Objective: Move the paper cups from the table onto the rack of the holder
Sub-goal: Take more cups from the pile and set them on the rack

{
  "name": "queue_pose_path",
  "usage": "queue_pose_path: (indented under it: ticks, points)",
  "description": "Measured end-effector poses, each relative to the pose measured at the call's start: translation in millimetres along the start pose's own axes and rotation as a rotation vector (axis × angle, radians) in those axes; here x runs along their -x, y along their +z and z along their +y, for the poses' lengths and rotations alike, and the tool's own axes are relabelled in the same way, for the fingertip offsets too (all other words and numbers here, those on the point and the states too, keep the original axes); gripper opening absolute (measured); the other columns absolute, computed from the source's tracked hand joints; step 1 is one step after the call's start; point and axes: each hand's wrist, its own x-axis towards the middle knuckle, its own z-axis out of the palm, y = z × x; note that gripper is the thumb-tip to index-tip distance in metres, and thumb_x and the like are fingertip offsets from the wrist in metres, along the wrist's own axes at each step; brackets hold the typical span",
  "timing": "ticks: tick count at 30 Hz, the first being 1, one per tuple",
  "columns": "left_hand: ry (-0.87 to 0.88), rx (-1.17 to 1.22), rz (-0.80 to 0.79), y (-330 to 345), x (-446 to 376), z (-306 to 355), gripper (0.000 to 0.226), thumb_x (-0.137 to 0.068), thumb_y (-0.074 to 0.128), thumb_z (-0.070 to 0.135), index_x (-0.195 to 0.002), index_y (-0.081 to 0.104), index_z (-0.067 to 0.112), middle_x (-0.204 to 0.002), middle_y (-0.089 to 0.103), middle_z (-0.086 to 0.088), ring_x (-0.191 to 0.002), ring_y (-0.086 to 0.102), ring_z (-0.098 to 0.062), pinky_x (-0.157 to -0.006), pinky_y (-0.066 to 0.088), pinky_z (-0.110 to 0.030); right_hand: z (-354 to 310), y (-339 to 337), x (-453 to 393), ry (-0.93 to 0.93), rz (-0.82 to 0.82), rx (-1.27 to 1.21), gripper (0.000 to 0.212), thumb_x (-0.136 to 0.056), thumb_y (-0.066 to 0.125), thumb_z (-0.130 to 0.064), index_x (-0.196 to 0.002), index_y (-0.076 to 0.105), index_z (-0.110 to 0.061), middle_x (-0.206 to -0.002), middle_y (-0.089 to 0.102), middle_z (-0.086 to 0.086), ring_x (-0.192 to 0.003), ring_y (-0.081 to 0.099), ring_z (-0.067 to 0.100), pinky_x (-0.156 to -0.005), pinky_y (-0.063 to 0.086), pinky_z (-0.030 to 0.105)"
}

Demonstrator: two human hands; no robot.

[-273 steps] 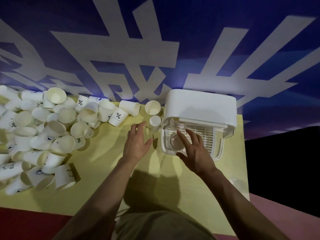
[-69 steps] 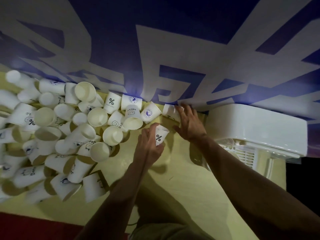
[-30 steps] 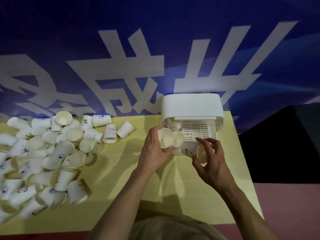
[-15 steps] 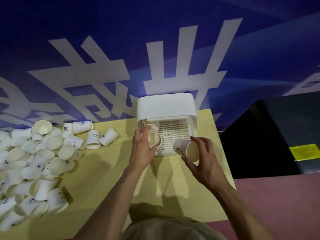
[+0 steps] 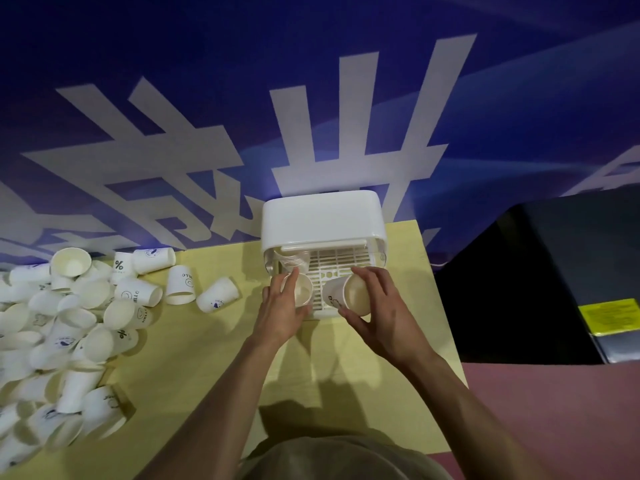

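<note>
Table [image 5: 194, 362]: we see a loose paper cup pile [image 5: 59, 327] at left.
Holder [image 5: 322, 220]: far right, its rack [image 5: 337, 268] facing us.
Right hand [image 5: 377, 317]: grasps a tilted cup [image 5: 348, 294], mouth toward us, over the rack.
Left hand [image 5: 280, 311]: grips a mouth-up cup [image 5: 300, 291] at the rack's left.

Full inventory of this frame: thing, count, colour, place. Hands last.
loose paper cups: dozens, white with dark prints, heaped on table's left side
holder: one, white, at table's back edge, centre
rack: one, white slatted, in the holder's open front
stacked cups: count unclear, white, rack's left rear
table: one, yellow
banner: one, blue with white characters, behind table
dark cabinet: one, black, yellow label, right
left hand: grip on one cup, over rack's left front
right hand: grip on one cup, over rack's right front
</note>
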Motion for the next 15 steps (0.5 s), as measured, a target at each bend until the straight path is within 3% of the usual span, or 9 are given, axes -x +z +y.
queue_pose_path:
  ticks: [6, 9, 13, 15]
  points:
    - [0.028, 0.144, 0.084, -7.1, 16.6, -10.7, 0.087, -0.089, 0.075, 0.029, -0.158, 0.022, 0.035, -0.142, 0.036, -0.001, -0.132, 0.039, -0.028, -0.108, 0.042, -0.044, -17.9, 24.9, -31.8, -0.117, -0.096, 0.059, 0.064, -0.095, 0.071, -0.036, -0.149, 0.042, -0.016, -0.147, 0.045, -0.001, -0.133, 0.047, 0.014, -0.110, 0.029, 0.009]
    - [0.041, 0.151, 0.125, -12.5, 27.7, -21.9, 0.081, -0.090, 0.074, 0.028, -0.155, 0.027, 0.033, -0.140, 0.037, 0.000, -0.133, 0.040, -0.024, -0.108, 0.041, -0.041, -24.9, 40.7, -43.7, -0.148, -0.153, 0.084, 0.066, -0.094, 0.074, -0.031, -0.150, 0.043, -0.016, -0.150, 0.045, 0.001, -0.136, 0.047, 0.017, -0.115, 0.037, 0.023]
    - [0.024, 0.150, 0.153, -20.8, 40.1, -39.0, 0.071, -0.091, 0.072, 0.025, -0.152, 0.035, 0.026, -0.143, 0.038, -0.002, -0.135, 0.039, -0.025, -0.112, 0.039, -0.042, -30.1, 62.8, -52.1, -0.130, -0.191, 0.168, 0.066, -0.092, 0.075, -0.032, -0.149, 0.046, -0.015, -0.148, 0.046, 0.003, -0.133, 0.048, 0.021, -0.110, 0.037, 0.023]
    - [0.010, 0.147, 0.157, -25.3, 45.2, -48.5, 0.069, -0.090, 0.072, 0.024, -0.151, 0.038, 0.025, -0.142, 0.038, -0.002, -0.134, 0.039, -0.024, -0.112, 0.039, -0.039, -30.7, 73.2, -54.1, -0.090, -0.225, 0.188, 0.066, -0.092, 0.074, -0.036, -0.149, 0.046, -0.015, -0.149, 0.047, 0.003, -0.134, 0.049, 0.022, -0.106, 0.045, 0.029]
